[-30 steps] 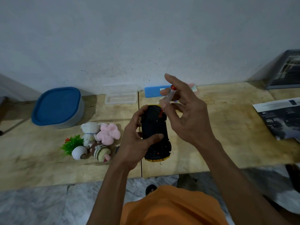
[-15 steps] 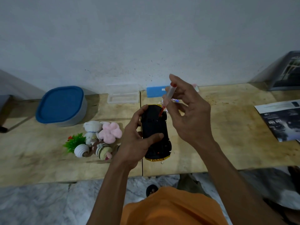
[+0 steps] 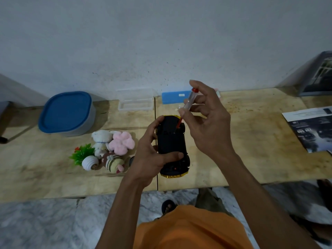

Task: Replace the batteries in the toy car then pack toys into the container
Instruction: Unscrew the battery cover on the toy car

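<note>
I've got the toy car (image 3: pixel 172 144) flipped belly-up, held just above the worktop (image 3: pixel 251 141) near its front edge. My left hand (image 3: pixel 152 155) is the grip on it: thumb curled across the underside, fingers wrapped round the far side. My right hand (image 3: pixel 206 121) pinches a small screwdriver (image 3: pixel 186 106) w/ clear handle and red cap, tip down on the car's underside toward the far end, prob. at the battery-cover screw, though I can't make out the screw itself.

To do this well, I reckon: keep the driver square to the screw and press down lightly while twisting w/ fingertips, so the tip doesn't cam out. Left grip firm so the car doesn't rotate. Catch the screw once loose, it's tiny.

The container (image 3: pixel 66 114), blue lid still on, sits at the far left by the wall. The soft toys (image 3: pixel 111 150) are heaped between it and the car, not packed yet.

Vs. half a sec ago: little changed. Both hands hold the same pose, driver at the same spot on the car. Right-hand fingers look slightly shifted round the handle, consistent w/ turning.
</note>
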Demonstrator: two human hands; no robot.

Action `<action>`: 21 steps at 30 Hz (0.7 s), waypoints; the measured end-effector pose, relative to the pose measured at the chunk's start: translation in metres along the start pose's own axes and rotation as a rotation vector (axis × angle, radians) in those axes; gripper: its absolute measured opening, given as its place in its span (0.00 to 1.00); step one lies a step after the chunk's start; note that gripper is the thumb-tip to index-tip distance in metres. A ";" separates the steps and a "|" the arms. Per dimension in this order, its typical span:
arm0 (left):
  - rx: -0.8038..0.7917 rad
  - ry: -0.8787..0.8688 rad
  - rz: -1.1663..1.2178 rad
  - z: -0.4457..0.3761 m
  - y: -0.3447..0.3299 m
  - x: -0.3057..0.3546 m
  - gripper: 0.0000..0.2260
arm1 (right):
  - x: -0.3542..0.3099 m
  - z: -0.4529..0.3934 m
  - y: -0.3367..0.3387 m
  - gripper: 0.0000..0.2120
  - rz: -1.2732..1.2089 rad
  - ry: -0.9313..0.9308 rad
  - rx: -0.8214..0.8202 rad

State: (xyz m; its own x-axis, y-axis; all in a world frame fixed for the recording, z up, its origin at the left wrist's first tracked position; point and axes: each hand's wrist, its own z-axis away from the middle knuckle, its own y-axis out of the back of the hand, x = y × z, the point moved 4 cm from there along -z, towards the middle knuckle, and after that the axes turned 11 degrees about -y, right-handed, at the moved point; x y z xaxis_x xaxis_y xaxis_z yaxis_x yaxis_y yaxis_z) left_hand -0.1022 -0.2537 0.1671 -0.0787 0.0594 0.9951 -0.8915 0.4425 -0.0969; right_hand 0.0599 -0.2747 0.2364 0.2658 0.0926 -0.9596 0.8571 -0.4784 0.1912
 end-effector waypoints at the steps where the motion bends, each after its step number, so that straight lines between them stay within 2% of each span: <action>1: -0.007 0.012 0.005 0.001 0.000 -0.001 0.47 | 0.001 -0.002 -0.001 0.27 -0.035 -0.036 -0.018; 4: -0.036 0.048 0.032 0.003 0.001 -0.004 0.50 | 0.002 -0.011 0.000 0.26 -0.185 -0.176 -0.035; 6: -0.052 0.057 0.039 0.005 0.002 -0.005 0.52 | 0.006 -0.017 0.000 0.20 -0.152 -0.275 -0.091; 10: -0.055 0.058 0.045 0.006 0.005 -0.005 0.53 | 0.017 -0.010 -0.015 0.09 0.330 -0.221 -0.428; 12: -0.053 0.056 0.060 0.006 0.007 -0.006 0.53 | 0.022 -0.002 -0.022 0.07 0.449 -0.210 -0.518; 21: -0.023 0.088 0.073 0.009 0.016 -0.011 0.53 | 0.030 0.006 -0.039 0.07 0.501 -0.255 -0.567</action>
State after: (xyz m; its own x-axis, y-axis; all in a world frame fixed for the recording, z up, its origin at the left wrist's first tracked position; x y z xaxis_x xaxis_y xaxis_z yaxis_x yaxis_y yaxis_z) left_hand -0.1192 -0.2555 0.1549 -0.1025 0.1700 0.9801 -0.8745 0.4541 -0.1702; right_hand 0.0322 -0.2584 0.1987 0.6285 -0.2513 -0.7361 0.7744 0.1136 0.6224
